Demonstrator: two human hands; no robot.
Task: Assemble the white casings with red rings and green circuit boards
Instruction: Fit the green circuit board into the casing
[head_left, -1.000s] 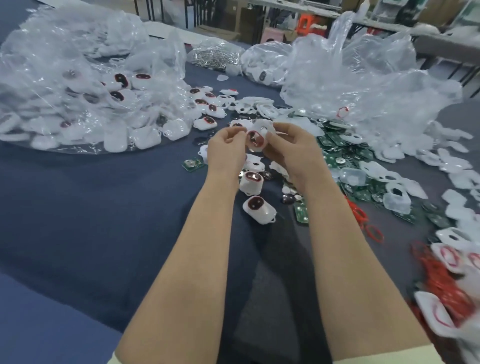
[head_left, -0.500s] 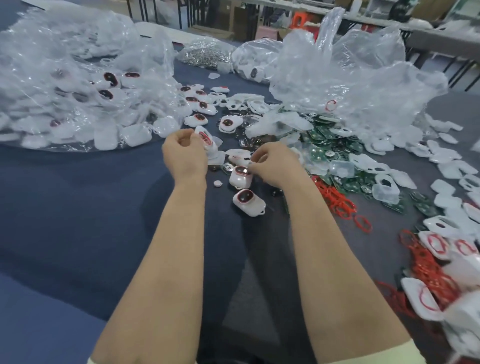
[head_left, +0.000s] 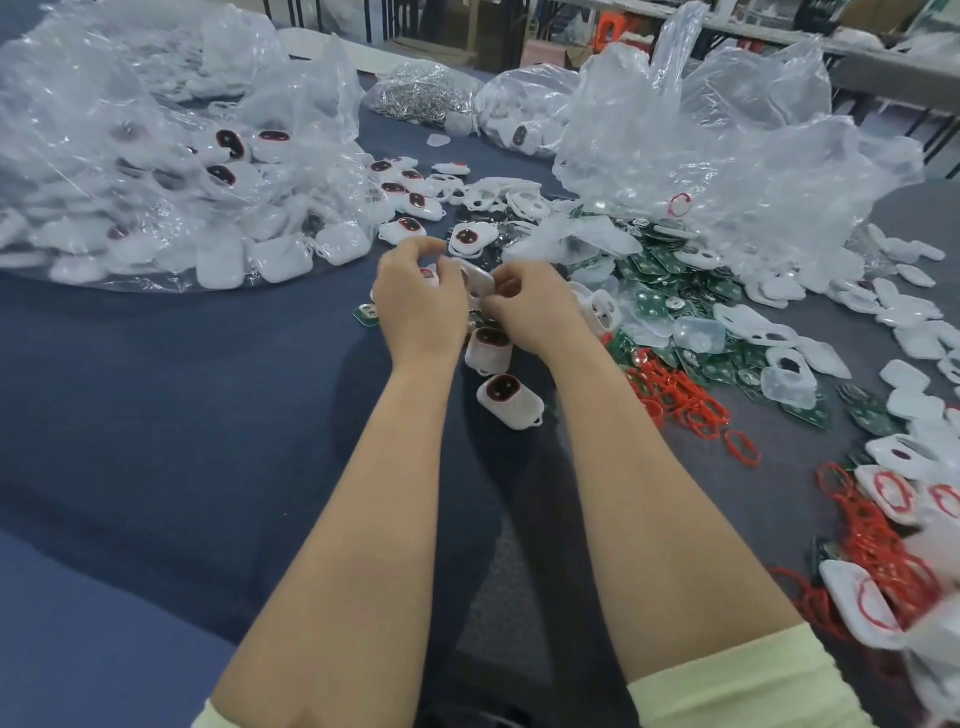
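Head view: clear bag (head_left: 78, 83) holds white casings (head_left: 230, 144)

One view only: a wide-angle camera on the person's head, looking forward and down across the blue table (head_left: 156, 415). It sits close; the left hand (head_left: 421, 306) and right hand (head_left: 540, 312) meet at frame centre.

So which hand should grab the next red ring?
Right, probably. The red rings lie on the same side as the right hand; the left hand must cross over. Both hold the casing.
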